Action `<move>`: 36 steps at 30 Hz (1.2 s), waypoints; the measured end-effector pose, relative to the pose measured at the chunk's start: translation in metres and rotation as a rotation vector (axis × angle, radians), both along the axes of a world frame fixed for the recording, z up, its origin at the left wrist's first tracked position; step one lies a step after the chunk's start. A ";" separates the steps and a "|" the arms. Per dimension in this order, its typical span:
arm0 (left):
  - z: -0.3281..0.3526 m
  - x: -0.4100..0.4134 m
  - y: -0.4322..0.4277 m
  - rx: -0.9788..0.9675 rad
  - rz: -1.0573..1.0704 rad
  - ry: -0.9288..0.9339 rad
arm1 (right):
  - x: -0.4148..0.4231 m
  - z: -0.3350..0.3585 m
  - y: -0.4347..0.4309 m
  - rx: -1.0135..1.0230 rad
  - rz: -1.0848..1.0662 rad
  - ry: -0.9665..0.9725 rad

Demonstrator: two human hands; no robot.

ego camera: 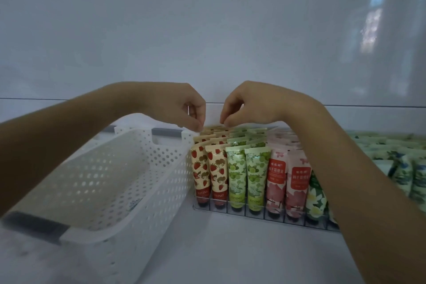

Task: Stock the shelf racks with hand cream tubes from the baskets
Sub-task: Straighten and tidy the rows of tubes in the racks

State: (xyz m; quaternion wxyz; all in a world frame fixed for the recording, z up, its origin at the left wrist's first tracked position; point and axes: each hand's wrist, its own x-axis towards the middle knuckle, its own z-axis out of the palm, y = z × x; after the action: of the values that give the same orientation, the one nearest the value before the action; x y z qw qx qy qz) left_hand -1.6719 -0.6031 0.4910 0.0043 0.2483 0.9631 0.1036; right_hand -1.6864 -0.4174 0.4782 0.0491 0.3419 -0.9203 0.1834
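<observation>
Left hand point(184, 106) and right hand point(242, 104), grips pinched narrow, fingertips on back-row strawberry tubes point(208, 130) in rack point(253, 211); basket point(96, 182) just left.

"XIYING" reads along the lower part of the strawberry tubes point(201, 176) and green-fruit tubes point(236, 177); pink tubes' point(276, 182) characters are illegible.

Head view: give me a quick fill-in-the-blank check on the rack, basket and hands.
1. The white basket sits to the ____ of the wire rack.
2. The front tubes next to the basket carry a ____ print.
3. The left hand and right hand reach to the ____ of the rack.
4. The lime-print tubes stand ____ in the rack.

Missing words: left; strawberry; back; upright
</observation>
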 end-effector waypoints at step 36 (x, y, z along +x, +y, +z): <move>-0.010 -0.012 0.005 -0.123 0.066 0.032 | -0.002 -0.011 -0.012 0.040 0.004 -0.046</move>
State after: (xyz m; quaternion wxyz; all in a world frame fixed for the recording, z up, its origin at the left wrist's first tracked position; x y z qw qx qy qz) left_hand -1.6836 -0.5977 0.4812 0.0008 0.2175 0.9752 0.0401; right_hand -1.6886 -0.4296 0.4671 0.0207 0.3405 -0.9240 0.1726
